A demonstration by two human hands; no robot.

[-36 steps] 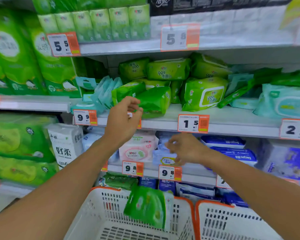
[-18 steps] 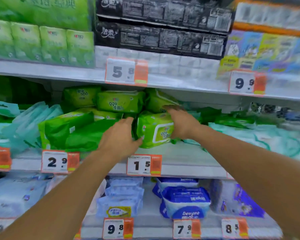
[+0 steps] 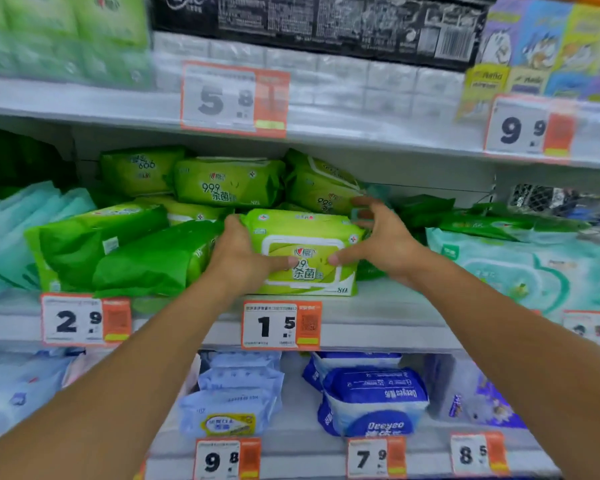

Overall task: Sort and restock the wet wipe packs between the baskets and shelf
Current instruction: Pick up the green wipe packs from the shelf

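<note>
Both hands clamp one light-green wipe pack [image 3: 305, 252] from its ends: left hand [image 3: 238, 256] on the left end, right hand [image 3: 383, 245] on the right, thumbs across the front face, fingers curled behind. Pack stands upright on the middle shelf [image 3: 378, 317], just above the 1.5 price tag [image 3: 281, 325].

Head view, around the grip: more green packs [image 3: 227, 181] stacked behind and above, darker green packs [image 3: 125, 258] leaning to the left, pale teal packs [image 3: 520, 268] to the right. Below, blue packs [image 3: 373, 398] on the lower shelf. Above, white tissue bundles [image 3: 343, 81] under a 5.8 tag [image 3: 234, 98]. Edges blurred.
</note>
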